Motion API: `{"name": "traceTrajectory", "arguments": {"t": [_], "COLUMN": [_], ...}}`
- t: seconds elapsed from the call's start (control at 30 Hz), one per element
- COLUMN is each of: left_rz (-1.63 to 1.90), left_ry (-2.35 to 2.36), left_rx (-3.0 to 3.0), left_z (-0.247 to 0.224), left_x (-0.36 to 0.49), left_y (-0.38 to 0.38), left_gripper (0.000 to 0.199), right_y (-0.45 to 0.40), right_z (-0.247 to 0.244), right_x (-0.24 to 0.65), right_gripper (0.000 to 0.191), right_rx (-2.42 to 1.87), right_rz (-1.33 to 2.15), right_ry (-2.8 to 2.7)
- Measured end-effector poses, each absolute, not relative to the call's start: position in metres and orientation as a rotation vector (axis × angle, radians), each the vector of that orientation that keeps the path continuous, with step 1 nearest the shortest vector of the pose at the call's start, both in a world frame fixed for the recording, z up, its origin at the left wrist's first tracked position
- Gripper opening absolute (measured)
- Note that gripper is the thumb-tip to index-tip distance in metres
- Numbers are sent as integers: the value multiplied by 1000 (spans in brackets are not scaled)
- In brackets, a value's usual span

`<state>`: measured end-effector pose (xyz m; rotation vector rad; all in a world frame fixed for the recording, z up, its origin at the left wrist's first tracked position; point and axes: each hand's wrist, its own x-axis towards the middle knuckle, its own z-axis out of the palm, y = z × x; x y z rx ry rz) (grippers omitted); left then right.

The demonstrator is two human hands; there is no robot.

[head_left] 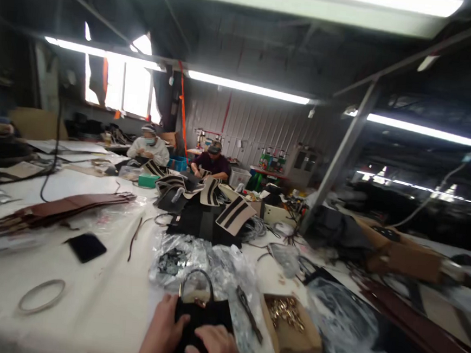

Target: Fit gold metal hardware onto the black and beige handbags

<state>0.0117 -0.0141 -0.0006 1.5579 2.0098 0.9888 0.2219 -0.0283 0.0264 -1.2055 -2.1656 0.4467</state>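
Two hands at a small black bag [223, 312], left of the cardboard tray [296, 349].
My left hand [165, 326] is along its side, my right hand [218, 348] over its face, thumbs parted from fingers; whether either clamps, I can't tell. It looks light, softish; I'd take both sides, sparing the thin handle [199, 271].

Bag [221, 312]: black, handle dark. Small carton [298, 347]: tan-brown; metal pieces [288, 312] in it: gold. Table covering [99, 296]: off-white. Ring [40, 311]: pale grey-beige. Flat square piece [87, 247]: near-black. Stacked strips [70, 205]: reddish brown. Front striped panel [235, 215]: pale beige, 2 bold black stripes. Long pieces at right [416, 316]: dark maroon. Small box [148, 180]: teal green. Crate [177, 163]: blue. Hanging strap [183, 107]: bright orange. 2 seated people's tops: 1 whitish [159, 151], 1 dark purple [220, 167]. Back wall [248, 117]: grey, vertical line pattern.
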Motion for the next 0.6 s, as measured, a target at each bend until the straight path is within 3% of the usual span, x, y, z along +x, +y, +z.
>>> {"name": "traceTrajectory", "arguments": {"t": [0.07,0.13,0.37,0.53,0.6], "left_rz": [1041,1095,976,818,745], "left_ry": [1949,1954,1969,1997,2013], "left_rx": [1625,1631,1512,1587,1560], "left_z": [4,10,45,44,37], "left_x": [11,9,14,4,-1], "left_y": [-16,-14,-18,-13,1], "left_gripper": [43,55,68,84,80], "right_y": [-45,-52,-52,-60,-57], "right_z": [28,32,20,21,27], "right_x": [223,222,219,229,235], "right_gripper": [42,50,50,58,60], "right_rx": [-1371,-1369,-1417,-1313,-1300], "right_rz": [380,384,391,419,388], "right_ry": [-2189,-2241,-2156,-2190,-2203]}}
